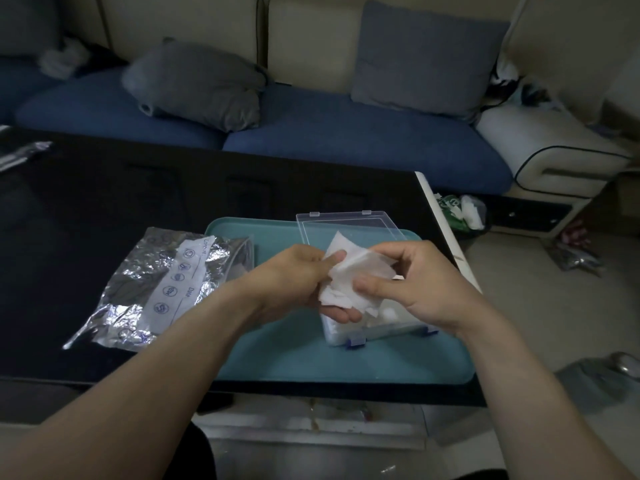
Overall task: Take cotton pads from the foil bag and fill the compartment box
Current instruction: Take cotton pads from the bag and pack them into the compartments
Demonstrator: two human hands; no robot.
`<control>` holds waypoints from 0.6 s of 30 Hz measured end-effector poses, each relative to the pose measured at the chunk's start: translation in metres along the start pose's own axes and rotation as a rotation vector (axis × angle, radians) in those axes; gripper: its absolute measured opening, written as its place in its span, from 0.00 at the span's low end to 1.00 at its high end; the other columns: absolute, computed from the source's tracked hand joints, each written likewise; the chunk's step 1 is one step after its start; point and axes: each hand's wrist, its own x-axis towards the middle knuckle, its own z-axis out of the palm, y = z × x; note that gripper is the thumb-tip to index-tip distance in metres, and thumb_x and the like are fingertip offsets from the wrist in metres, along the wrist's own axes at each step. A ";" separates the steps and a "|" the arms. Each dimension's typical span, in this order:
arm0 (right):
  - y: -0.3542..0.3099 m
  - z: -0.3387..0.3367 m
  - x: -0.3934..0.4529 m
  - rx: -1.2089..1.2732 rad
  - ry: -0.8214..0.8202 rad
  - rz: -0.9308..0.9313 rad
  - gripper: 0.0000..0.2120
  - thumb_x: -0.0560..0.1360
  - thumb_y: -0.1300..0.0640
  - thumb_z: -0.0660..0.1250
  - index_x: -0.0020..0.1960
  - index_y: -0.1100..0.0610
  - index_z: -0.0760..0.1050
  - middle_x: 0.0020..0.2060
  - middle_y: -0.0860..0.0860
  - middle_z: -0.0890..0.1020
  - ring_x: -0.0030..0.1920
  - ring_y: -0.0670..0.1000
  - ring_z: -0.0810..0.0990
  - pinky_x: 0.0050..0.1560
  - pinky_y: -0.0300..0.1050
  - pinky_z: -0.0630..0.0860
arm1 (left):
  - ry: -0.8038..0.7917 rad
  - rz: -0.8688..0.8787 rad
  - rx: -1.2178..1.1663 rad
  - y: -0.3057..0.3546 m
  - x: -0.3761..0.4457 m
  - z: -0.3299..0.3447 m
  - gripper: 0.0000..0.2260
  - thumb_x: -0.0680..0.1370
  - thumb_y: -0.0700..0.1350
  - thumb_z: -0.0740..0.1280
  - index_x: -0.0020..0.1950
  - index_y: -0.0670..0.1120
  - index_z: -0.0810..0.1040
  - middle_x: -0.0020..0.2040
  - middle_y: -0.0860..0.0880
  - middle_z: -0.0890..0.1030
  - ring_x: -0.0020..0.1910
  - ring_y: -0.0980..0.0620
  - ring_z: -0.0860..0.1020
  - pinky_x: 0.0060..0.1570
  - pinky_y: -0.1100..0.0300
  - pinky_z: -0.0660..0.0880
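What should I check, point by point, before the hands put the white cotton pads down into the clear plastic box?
1. Pads held: ok. The left hand and right hand both grip the bunch of white cotton pads.
2. Box lid open: ok. The lid of the clear plastic compartment box stands up behind the hands.
3. Box on the teal plastic tray: ok.
4. Free compartment left: cannot tell. The hands cover most of the box; white pads already lie in the visible part.
5. Crinkled silver foil bag out of the way: ok, it lies to the left of the box.
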 end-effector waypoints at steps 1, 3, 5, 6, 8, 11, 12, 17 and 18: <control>0.001 0.002 0.002 -0.055 0.022 0.002 0.09 0.70 0.60 0.79 0.48 0.51 0.84 0.41 0.49 0.87 0.43 0.48 0.85 0.48 0.48 0.81 | -0.012 -0.041 -0.073 0.001 0.001 0.000 0.19 0.85 0.46 0.55 0.56 0.30 0.76 0.47 0.31 0.83 0.38 0.39 0.84 0.38 0.54 0.83; 0.002 0.004 0.004 -0.118 0.038 0.011 0.09 0.70 0.59 0.80 0.45 0.49 0.83 0.39 0.47 0.86 0.42 0.49 0.84 0.48 0.50 0.81 | -0.010 -0.099 -0.124 0.004 0.001 -0.002 0.19 0.86 0.46 0.53 0.58 0.32 0.75 0.48 0.31 0.83 0.42 0.36 0.84 0.42 0.51 0.84; 0.002 0.005 0.004 -0.171 0.030 0.016 0.08 0.70 0.57 0.80 0.44 0.49 0.82 0.37 0.46 0.84 0.39 0.47 0.82 0.45 0.49 0.80 | 0.020 -0.122 -0.147 0.004 0.001 -0.003 0.17 0.85 0.44 0.53 0.60 0.32 0.75 0.49 0.32 0.83 0.43 0.35 0.84 0.42 0.50 0.84; 0.001 0.005 0.004 -0.204 0.025 0.017 0.09 0.69 0.57 0.80 0.44 0.49 0.81 0.36 0.45 0.84 0.39 0.47 0.82 0.44 0.48 0.79 | 0.037 -0.128 -0.151 0.003 0.001 -0.003 0.17 0.85 0.43 0.54 0.61 0.32 0.74 0.49 0.32 0.83 0.43 0.35 0.84 0.41 0.50 0.84; -0.001 0.005 0.003 -0.271 0.046 0.006 0.10 0.68 0.56 0.81 0.44 0.49 0.81 0.36 0.46 0.84 0.39 0.47 0.82 0.43 0.48 0.80 | 0.060 -0.145 -0.147 0.002 0.001 -0.003 0.16 0.85 0.42 0.55 0.61 0.32 0.75 0.49 0.32 0.83 0.44 0.35 0.84 0.40 0.51 0.84; -0.003 0.001 0.001 -0.283 0.117 -0.020 0.10 0.67 0.56 0.82 0.44 0.50 0.82 0.37 0.47 0.85 0.38 0.47 0.84 0.42 0.48 0.81 | 0.102 -0.154 -0.218 0.003 0.003 -0.004 0.15 0.84 0.42 0.55 0.61 0.32 0.73 0.50 0.32 0.83 0.45 0.34 0.84 0.41 0.49 0.84; -0.002 -0.002 0.001 -0.244 0.131 -0.018 0.11 0.67 0.57 0.82 0.45 0.51 0.82 0.37 0.48 0.86 0.38 0.48 0.84 0.42 0.48 0.82 | 0.122 -0.140 -0.246 0.003 0.004 -0.005 0.15 0.84 0.41 0.54 0.62 0.32 0.72 0.50 0.32 0.83 0.45 0.34 0.84 0.40 0.49 0.84; 0.001 -0.013 0.001 0.360 0.209 0.162 0.23 0.63 0.57 0.78 0.57 0.59 0.80 0.50 0.57 0.87 0.46 0.54 0.86 0.41 0.46 0.83 | 0.199 0.058 -0.175 -0.001 0.009 -0.009 0.14 0.86 0.41 0.55 0.55 0.31 0.74 0.45 0.39 0.86 0.40 0.43 0.86 0.39 0.56 0.83; 0.002 -0.014 0.001 0.524 0.201 0.205 0.25 0.63 0.58 0.77 0.59 0.61 0.79 0.53 0.59 0.86 0.48 0.54 0.86 0.44 0.47 0.84 | 0.212 0.101 -0.157 -0.002 0.009 -0.009 0.13 0.85 0.41 0.56 0.55 0.33 0.76 0.45 0.41 0.86 0.40 0.45 0.86 0.39 0.58 0.83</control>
